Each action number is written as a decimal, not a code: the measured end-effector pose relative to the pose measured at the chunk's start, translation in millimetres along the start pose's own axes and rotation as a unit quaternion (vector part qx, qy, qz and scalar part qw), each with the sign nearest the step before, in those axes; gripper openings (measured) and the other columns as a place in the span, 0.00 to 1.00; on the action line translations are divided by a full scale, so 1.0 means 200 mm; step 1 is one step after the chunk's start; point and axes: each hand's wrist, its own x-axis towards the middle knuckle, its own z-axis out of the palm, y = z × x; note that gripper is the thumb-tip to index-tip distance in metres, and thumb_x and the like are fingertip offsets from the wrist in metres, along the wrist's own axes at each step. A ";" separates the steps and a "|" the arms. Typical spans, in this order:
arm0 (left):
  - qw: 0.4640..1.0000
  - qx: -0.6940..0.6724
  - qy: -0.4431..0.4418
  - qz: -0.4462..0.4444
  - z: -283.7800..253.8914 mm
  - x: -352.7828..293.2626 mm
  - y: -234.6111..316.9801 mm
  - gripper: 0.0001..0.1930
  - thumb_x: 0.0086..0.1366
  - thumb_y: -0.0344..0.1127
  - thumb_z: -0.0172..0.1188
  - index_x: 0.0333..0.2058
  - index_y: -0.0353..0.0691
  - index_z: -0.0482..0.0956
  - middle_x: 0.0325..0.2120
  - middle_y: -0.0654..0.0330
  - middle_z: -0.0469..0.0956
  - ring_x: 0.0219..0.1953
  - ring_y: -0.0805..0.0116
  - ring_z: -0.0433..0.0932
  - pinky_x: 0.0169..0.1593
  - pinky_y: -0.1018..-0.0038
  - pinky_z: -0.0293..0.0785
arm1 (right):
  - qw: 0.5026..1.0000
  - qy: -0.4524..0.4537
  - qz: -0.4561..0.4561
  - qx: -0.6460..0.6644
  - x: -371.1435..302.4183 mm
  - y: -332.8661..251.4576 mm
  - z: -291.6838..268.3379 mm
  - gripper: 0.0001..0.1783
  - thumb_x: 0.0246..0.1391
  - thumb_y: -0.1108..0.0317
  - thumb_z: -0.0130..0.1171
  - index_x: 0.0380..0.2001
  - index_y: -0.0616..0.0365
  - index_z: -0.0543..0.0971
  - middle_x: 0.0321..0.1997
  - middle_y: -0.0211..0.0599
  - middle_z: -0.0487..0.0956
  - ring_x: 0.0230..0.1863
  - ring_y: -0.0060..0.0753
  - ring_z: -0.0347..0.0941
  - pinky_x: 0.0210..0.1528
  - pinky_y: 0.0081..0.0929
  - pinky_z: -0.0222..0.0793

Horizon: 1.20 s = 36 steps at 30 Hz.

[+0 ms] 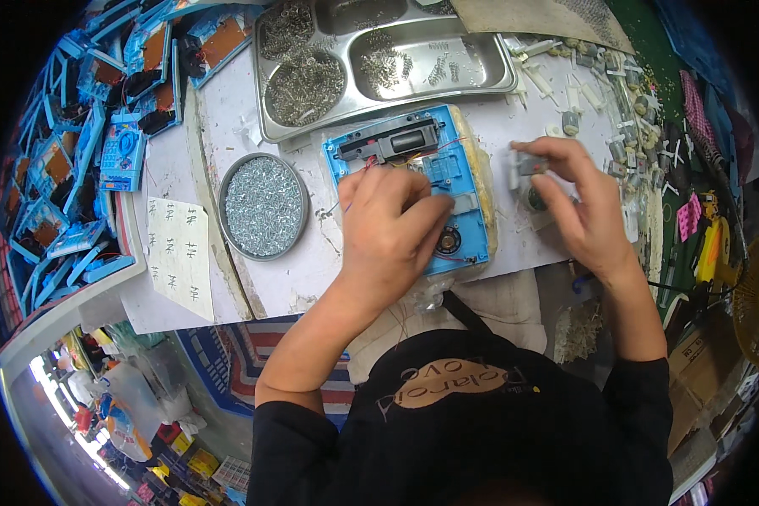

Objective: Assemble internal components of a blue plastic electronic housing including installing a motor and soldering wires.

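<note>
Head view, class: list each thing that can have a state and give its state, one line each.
Blue casing: open, insides up, flat on the table.
Round tin: lidless, full of screws.
Steel tray: compartments part-filled with springs.
Left hand: resting on the casing.
Right hand: pinching a small grey part.

Two bare hands work at the table: one left hand (392, 223) and one right hand (578, 207). One open blue plastic housing (447, 169) lies under them, with one grey-black block (405, 142) and one small round speaker (449, 243) in it. There is one round tin of screws (263, 205), one steel tray (379, 59) with four visible compartments, and one paper tally sheet (180, 253). The blue housings heaped at left (84, 152) and the small motors at right (624, 135) are too many to count.
</note>
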 end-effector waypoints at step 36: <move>0.981 -0.038 0.143 -0.124 -0.18 -0.28 -0.16 0.17 0.51 0.23 0.71 0.42 0.37 0.83 0.35 0.54 0.80 0.37 0.58 0.77 0.41 0.68 0.71 | 0.974 -0.004 -0.192 -0.120 0.28 -0.15 0.30 0.19 0.42 0.72 0.74 0.42 0.55 0.87 0.33 0.33 0.81 0.40 0.37 0.72 0.46 0.33 0.67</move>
